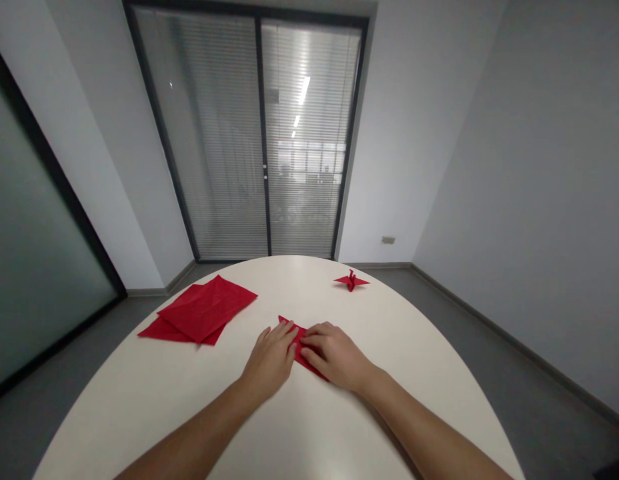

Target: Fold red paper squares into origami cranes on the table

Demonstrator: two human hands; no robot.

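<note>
A piece of red origami paper point(303, 357), folded narrow, lies slantwise on the table between my hands. My left hand point(270, 360) rests on its left part, fingers stretched out and pressing the paper down. Over the right part, my right hand point(334, 353) has its fingers curled, with thumb and fingertips closed at the paper. Both hands hide much of the paper, so its exact folds cannot be made out. Beyond them, toward the far right edge, stands a finished red paper crane point(351, 281) with its wings spread.
Several red paper sheets point(207, 310), creased and overlapping, lie at the left of the round white table point(154, 407). Past the table's far edge are glass doors with blinds point(219, 147). A grey wall point(539, 200) is on the right.
</note>
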